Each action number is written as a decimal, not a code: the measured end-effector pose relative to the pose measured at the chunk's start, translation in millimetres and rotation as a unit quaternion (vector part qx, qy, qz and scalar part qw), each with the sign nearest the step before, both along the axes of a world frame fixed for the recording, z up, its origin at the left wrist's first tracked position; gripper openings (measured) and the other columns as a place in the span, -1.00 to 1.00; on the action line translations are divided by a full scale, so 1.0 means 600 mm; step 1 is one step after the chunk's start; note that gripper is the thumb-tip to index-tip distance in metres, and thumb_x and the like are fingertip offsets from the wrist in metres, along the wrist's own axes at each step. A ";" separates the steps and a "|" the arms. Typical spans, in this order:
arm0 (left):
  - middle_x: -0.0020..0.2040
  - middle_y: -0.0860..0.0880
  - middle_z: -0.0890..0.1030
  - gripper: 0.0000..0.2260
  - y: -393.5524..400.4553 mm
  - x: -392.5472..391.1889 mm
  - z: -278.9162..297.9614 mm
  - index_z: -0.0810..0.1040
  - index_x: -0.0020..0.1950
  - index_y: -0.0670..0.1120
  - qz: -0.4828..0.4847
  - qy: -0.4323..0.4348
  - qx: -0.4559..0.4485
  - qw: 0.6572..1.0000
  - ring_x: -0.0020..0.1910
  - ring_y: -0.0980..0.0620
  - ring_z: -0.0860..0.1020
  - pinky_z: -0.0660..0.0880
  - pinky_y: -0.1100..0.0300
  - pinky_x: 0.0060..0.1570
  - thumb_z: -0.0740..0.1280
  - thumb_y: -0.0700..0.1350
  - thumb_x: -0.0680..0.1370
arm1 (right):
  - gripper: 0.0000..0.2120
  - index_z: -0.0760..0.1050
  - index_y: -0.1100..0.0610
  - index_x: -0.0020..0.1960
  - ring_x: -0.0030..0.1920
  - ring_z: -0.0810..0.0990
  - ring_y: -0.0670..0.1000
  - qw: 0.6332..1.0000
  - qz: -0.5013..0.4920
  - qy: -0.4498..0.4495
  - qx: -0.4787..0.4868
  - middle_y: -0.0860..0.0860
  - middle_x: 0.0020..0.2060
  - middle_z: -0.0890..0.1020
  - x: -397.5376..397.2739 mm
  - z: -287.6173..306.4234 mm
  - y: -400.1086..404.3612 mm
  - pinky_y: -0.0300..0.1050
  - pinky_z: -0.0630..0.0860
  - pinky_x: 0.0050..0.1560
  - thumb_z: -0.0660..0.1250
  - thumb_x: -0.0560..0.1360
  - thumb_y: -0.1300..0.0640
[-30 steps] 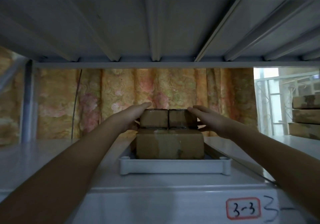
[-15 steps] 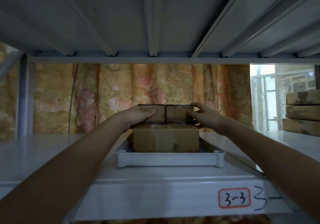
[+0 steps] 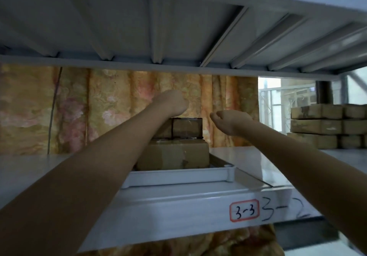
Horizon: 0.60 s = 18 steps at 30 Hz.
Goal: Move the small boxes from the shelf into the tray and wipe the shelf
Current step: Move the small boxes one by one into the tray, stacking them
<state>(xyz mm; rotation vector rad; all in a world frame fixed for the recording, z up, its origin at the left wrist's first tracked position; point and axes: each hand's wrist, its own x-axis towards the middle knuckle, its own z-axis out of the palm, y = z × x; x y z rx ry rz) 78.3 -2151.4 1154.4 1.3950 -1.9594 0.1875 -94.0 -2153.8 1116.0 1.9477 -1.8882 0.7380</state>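
- Shelf [image 3: 59, 168]: grey-white metal deck across the middle of the frame; its front lip carries a red-bordered label [image 3: 244, 210] reading "3-3" at lower right, with handwritten marks just beside it.
- Tray [image 3: 178, 176]: white, low-rimmed, lying on the shelf at frame centre, near the front edge.
- Large box [image 3: 178, 154]: brown cardboard, taped, lying flat inside the tray.
- Small boxes [image 3: 186, 127]: two, side by side on top of the large box; the left one is mostly hidden behind the forearm.
- Left hand [image 3: 171, 104]: raised above the small boxes, left of centre, fingers curled under, holding nothing, clear of the boxes.
- Right hand [image 3: 230, 119]: to the right of the small boxes, apart from them, fingers loosely curled, holding nothing.
- Upper shelf [image 3: 178, 27]: ribbed underside fills the top of the frame.
- Curtain [image 3: 109, 105]: floral, orange-yellow, hanging behind the shelf.
- Stacked cartons [image 3: 327, 125]: brown, several layers, on the shelf at far right.
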 end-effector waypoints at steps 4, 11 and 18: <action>0.13 -0.29 0.56 -0.66 0.026 -0.118 0.000 0.52 0.15 -0.33 -0.092 -0.010 0.004 0.996 -0.02 -0.19 0.53 0.28 0.17 -0.29 0.13 -0.10 0.61 | -0.44 0.42 0.15 0.32 0.22 0.51 0.14 0.992 -0.098 0.078 0.019 0.14 0.23 0.54 -0.044 0.000 0.034 0.06 0.43 0.22 -0.13 0.63 -0.16; 0.15 -0.16 0.59 -0.69 0.065 -0.292 -0.025 0.58 0.16 -0.19 -0.186 -0.057 -0.009 0.981 0.07 -0.14 0.55 0.41 0.17 -0.14 0.17 -0.06 0.57 | -0.44 0.35 0.13 0.41 0.38 0.39 0.13 0.960 -0.231 0.129 0.092 0.10 0.39 0.42 -0.180 -0.003 0.144 0.03 0.31 0.28 -0.18 0.64 -0.13; 0.43 -0.09 0.39 -0.63 0.073 -0.425 -0.060 0.43 0.42 -0.05 -0.213 -0.153 0.056 0.963 0.37 -0.09 0.40 0.36 0.07 0.34 0.15 -0.04 0.62 | -0.61 0.39 0.18 0.36 0.33 0.41 0.20 0.915 -0.334 0.119 0.194 0.13 0.32 0.46 -0.376 -0.013 0.239 0.12 0.37 0.29 0.03 0.62 0.08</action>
